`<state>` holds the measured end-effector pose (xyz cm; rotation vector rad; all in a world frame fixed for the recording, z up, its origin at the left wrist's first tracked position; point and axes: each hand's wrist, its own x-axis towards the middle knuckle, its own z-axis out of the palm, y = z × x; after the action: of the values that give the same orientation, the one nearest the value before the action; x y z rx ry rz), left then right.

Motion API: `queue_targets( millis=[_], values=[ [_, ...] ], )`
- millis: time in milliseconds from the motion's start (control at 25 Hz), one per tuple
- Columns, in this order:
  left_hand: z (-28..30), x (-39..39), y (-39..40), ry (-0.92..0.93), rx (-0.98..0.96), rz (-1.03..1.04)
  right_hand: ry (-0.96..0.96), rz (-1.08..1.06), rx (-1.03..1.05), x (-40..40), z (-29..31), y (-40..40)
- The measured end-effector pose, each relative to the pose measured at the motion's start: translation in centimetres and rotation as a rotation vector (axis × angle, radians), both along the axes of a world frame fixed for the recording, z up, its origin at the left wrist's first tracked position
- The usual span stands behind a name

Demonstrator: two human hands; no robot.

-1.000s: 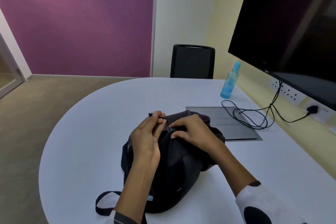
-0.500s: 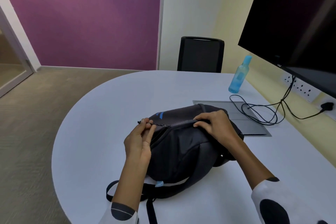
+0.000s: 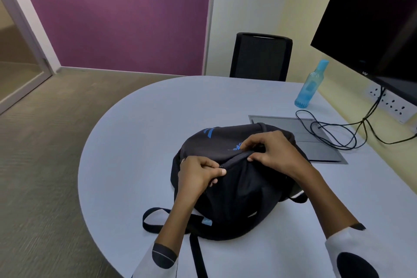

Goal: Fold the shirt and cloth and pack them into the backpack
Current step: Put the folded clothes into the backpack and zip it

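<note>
Since a moment ago, my left hand (image 3: 198, 174) has been travelling back along the seam towards my right hand (image 3: 270, 153), and the dark soft-fabric backpack with blue markings (image 3: 234, 187) is now lying rounder and fuller under both. I am pinching the small zipper pull (image 3: 222, 166) between left thumb and curled fingers, while my right fingers are clamped on the fabric ridge just ahead of it, keeping the zip line taut so the slider runs without snagging. Neither shirt nor cloth is showing; I am judging they are already inside, with only closing left. The woven shell is bulging and creasing softly, its flat webbing straps (image 3: 196, 253) trailing towards me across the smooth pale rounded counter (image 3: 135, 142). Beyond my right hand a translucent blue plastic bottle (image 3: 310, 88) is standing upright.
</note>
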<state>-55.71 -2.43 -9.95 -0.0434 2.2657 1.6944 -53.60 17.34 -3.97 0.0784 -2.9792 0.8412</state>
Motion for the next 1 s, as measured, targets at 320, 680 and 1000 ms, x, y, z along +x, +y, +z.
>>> queue_targets(
  millis=[320, 680, 1000],
  values=[
    [-0.3, -0.5, -0.8, 0.073, 0.055, 0.075, 0.091, 0.104, 0.436, -0.3, -3.3, -6.2],
    [-4.6, -2.9, -3.3, -0.097, 0.091, 0.227, 0.213, -0.099, 0.104, 0.8, -4.7, -2.9],
    [-8.2, -4.1, -4.3, -0.087, -0.021, 0.324, 0.194, -0.192, 0.079, 2.0, -5.5, -0.1]
  ],
)
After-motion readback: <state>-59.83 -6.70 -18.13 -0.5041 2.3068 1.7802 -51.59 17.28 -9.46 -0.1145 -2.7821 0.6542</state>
